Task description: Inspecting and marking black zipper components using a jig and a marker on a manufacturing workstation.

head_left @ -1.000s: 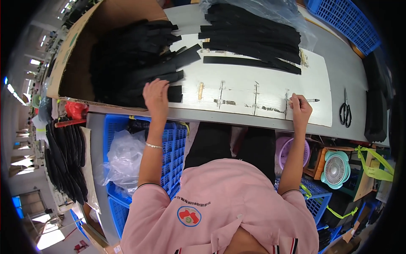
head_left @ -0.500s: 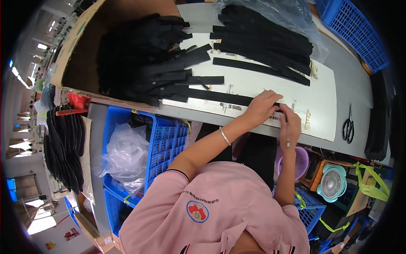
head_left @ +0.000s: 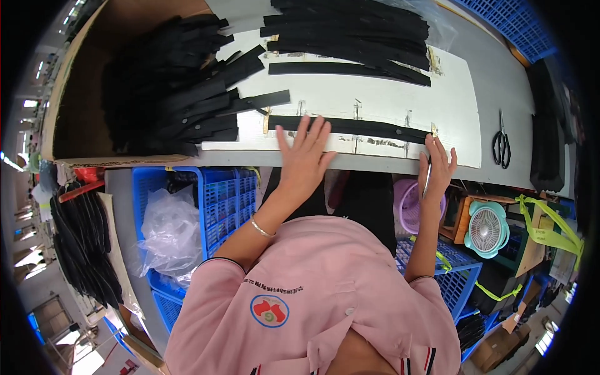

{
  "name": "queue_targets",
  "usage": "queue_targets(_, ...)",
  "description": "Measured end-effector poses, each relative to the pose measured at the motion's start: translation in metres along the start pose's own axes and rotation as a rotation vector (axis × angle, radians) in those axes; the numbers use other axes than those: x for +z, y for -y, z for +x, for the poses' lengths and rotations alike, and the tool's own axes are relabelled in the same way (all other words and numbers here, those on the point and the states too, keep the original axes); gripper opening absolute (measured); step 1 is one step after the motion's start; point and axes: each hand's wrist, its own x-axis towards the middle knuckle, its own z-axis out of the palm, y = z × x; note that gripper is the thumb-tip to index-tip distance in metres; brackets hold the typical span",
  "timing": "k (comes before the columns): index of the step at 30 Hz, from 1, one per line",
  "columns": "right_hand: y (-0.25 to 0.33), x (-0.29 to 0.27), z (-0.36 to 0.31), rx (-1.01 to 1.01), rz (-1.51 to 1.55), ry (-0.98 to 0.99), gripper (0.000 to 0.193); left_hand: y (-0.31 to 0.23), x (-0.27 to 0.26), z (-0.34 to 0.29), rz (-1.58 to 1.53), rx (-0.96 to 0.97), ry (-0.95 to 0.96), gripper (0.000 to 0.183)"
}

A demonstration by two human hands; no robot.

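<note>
A long black fabric strip (head_left: 369,127) lies along the near edge of the marked white board (head_left: 462,125). My left hand (head_left: 304,156) rests flat near its left end, fingers spread and fingertips on the strip. At the strip's right end, beside a tan tape mark, is my right hand (head_left: 439,167), fingertips touching or just over the end. A thin silvery pen-like stick (head_left: 427,177) is tucked in the right hand; its exact kind cannot be made out. Another black strip (head_left: 337,69) lies farther back, below a pile of black strips (head_left: 350,31).
An open cardboard box (head_left: 69,81) at the left spills more black strips (head_left: 187,112). Black-handled scissors (head_left: 501,147) lie right of the board. Below the table edge are a blue crate (head_left: 212,212) with clear plastic, a purple basket (head_left: 409,209) and a small fan (head_left: 486,229).
My left hand has moved left and spread flat on the strip. The strip now lies fully on the board, drawn clear of the box pile. My hands were close together before.
</note>
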Motion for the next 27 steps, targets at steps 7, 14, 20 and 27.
queue_targets(7, 0.003, 0.006, -0.002, 0.046, 0.024, -0.082, 0.033, 0.032, -0.013, -0.016, 0.045, -0.159, -0.077, 0.060)
queue_targets(14, 0.019, -0.010, 0.019, 0.081, 0.040, -0.017, 0.025, 0.038, -0.018, -0.015, 0.040, -0.121, -0.138, 0.060)
queue_targets(20, 0.129, 0.009, 0.068, 0.313, 0.756, 0.181, 0.023, 0.041, -0.015, -0.017, 0.057, -0.113, -0.196, 0.060)
queue_targets(27, 0.190, 0.087, 0.097, 0.313, 0.945, 0.396, 0.026, 0.038, -0.011, -0.014, 0.049, -0.123, -0.252, 0.065)
